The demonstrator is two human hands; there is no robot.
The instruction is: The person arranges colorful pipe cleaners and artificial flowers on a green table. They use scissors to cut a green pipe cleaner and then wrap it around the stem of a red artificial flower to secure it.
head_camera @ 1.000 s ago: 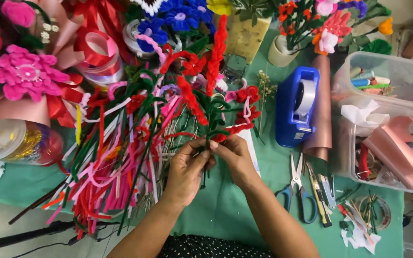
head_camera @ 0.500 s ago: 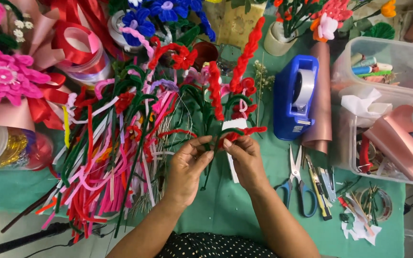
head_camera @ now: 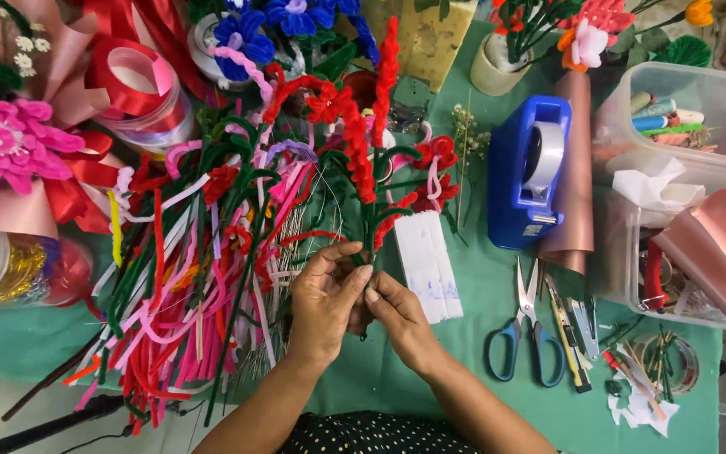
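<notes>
Both hands meet low over a green mat, the left hand [head_camera: 323, 304] and right hand [head_camera: 397, 315] pinched together on the bundled green stems [head_camera: 369, 252] of a pipe-cleaner flower sprig. Its red spikes [head_camera: 361, 151] rise straight up from the fingertips, with small red blooms [head_camera: 437, 153] off to the right above them. The stems look light, fuzzy and wire-cored, likely to bend and keep any kink, so the safest hold appears to be low on the gathered stalks, just where the fingers clamp, not on the soft heads. A heap of loose pipe cleaners [head_camera: 178, 294] lies left of the left fingers; white packets [head_camera: 428, 265] sit just right of the right fingers, scissors [head_camera: 524, 336] and a blue tape dispenser [head_camera: 527, 172] farther right.
</notes>
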